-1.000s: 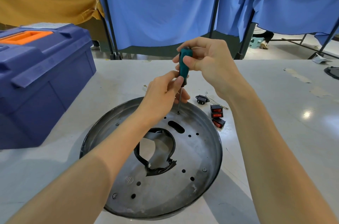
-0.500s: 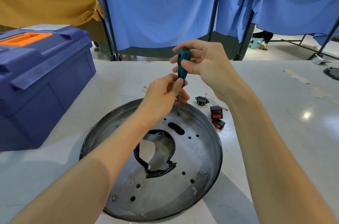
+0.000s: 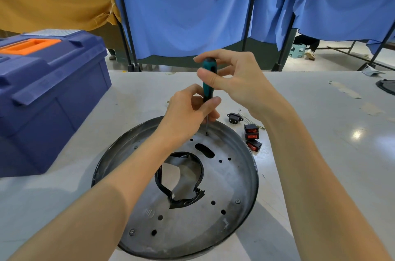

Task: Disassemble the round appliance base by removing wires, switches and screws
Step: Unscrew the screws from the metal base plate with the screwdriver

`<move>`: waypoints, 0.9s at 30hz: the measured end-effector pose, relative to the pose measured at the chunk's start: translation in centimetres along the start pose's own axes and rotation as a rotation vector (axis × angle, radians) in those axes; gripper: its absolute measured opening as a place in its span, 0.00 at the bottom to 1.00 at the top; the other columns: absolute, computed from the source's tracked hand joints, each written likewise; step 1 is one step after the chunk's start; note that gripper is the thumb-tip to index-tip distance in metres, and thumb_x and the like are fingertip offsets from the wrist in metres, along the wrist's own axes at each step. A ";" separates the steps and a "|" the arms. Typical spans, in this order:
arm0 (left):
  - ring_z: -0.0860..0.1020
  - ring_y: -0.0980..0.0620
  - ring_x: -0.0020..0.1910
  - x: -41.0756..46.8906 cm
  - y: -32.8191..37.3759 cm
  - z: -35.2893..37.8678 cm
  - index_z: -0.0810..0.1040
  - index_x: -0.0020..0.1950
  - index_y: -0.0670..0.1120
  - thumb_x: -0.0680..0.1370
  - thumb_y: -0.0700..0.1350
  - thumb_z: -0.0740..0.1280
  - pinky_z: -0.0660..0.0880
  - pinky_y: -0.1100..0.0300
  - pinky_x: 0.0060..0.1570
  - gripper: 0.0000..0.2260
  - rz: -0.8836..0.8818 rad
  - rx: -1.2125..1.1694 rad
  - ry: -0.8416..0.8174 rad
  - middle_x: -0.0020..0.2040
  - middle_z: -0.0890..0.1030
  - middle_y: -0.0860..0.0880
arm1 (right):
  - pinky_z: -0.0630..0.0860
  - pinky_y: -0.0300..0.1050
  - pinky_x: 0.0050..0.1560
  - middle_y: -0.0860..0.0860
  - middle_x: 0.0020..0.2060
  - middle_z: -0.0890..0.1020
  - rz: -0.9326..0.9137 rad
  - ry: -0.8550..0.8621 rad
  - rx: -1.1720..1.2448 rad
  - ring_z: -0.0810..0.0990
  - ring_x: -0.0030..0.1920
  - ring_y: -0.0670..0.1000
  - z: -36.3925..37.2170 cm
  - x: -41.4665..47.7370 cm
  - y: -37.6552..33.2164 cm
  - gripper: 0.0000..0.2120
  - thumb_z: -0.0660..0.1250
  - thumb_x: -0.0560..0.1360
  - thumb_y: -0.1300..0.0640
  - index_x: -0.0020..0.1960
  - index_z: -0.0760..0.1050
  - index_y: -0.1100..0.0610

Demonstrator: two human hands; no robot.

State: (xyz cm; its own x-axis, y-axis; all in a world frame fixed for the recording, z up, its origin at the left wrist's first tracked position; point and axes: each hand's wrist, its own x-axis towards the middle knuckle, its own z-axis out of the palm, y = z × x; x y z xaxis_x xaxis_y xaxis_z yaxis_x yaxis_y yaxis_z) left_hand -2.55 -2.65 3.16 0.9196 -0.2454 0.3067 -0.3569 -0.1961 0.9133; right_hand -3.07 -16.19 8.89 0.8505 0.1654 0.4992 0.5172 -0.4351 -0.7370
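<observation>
The round grey metal appliance base (image 3: 233,179) lies flat on the table, a broken black ring (image 3: 183,198) around its centre hole. A teal-handled screwdriver (image 3: 208,81) stands upright with its tip on a screw (image 3: 207,134) near the base's far rim. My right hand (image 3: 237,81) pinches the handle near its top. My left hand (image 3: 188,115) holds the lower handle and shaft between thumb and fingers. More screws (image 3: 237,201) sit near the rim.
Three red rocker switches (image 3: 252,135), a black power socket (image 3: 234,118) and thin wires lie right of the base. A blue toolbox (image 3: 47,94) with an orange handle stands at the left. Blue curtains on black poles hang behind the table.
Both hands stay on the screwdriver, its tip on the same screw; my right fingers have shifted round the handle.
</observation>
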 end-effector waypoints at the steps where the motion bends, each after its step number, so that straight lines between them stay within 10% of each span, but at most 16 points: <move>1: 0.84 0.49 0.40 0.0 0.0 0.0 0.75 0.49 0.43 0.77 0.48 0.69 0.81 0.48 0.50 0.09 -0.010 -0.002 0.008 0.37 0.85 0.47 | 0.76 0.31 0.51 0.45 0.47 0.82 -0.011 0.009 -0.034 0.79 0.48 0.44 0.1 0.0 0.0 0.10 0.71 0.75 0.56 0.55 0.81 0.49; 8: 0.84 0.50 0.42 0.0 0.1 0.1 0.75 0.57 0.43 0.82 0.47 0.60 0.80 0.48 0.53 0.10 -0.017 0.016 -0.015 0.40 0.85 0.47 | 0.80 0.36 0.49 0.54 0.46 0.85 0.055 0.063 0.090 0.85 0.45 0.48 -0.9 0.1 0.2 0.14 0.62 0.77 0.71 0.56 0.80 0.58; 15: 0.84 0.48 0.39 -0.1 0.0 0.0 0.72 0.50 0.44 0.75 0.48 0.71 0.81 0.45 0.49 0.11 -0.021 -0.009 0.044 0.38 0.85 0.46 | 0.78 0.37 0.51 0.40 0.45 0.80 0.013 0.022 -0.071 0.78 0.49 0.44 -0.1 0.0 -0.1 0.14 0.71 0.75 0.55 0.60 0.79 0.50; 21: 0.84 0.51 0.40 0.0 0.1 0.1 0.76 0.55 0.44 0.82 0.47 0.60 0.80 0.47 0.52 0.09 -0.006 0.027 -0.021 0.38 0.85 0.48 | 0.80 0.36 0.50 0.56 0.46 0.85 0.074 0.065 0.101 0.85 0.47 0.49 -0.8 0.1 -0.1 0.14 0.63 0.76 0.72 0.56 0.79 0.59; 27: 0.84 0.47 0.38 -0.2 0.0 0.0 0.72 0.53 0.43 0.76 0.51 0.69 0.81 0.46 0.47 0.14 -0.015 0.007 0.017 0.37 0.85 0.46 | 0.77 0.30 0.47 0.40 0.45 0.79 0.006 -0.006 -0.058 0.78 0.47 0.43 -0.1 -0.1 -0.3 0.11 0.71 0.75 0.55 0.57 0.80 0.50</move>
State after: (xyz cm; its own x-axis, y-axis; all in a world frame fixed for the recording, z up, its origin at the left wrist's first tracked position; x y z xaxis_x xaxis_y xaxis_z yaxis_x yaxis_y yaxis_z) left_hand -2.73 -2.65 3.13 0.9273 -0.2267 0.2978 -0.3445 -0.2064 0.9158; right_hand -3.27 -16.16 9.11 0.8542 0.1682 0.4920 0.5060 -0.4863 -0.7124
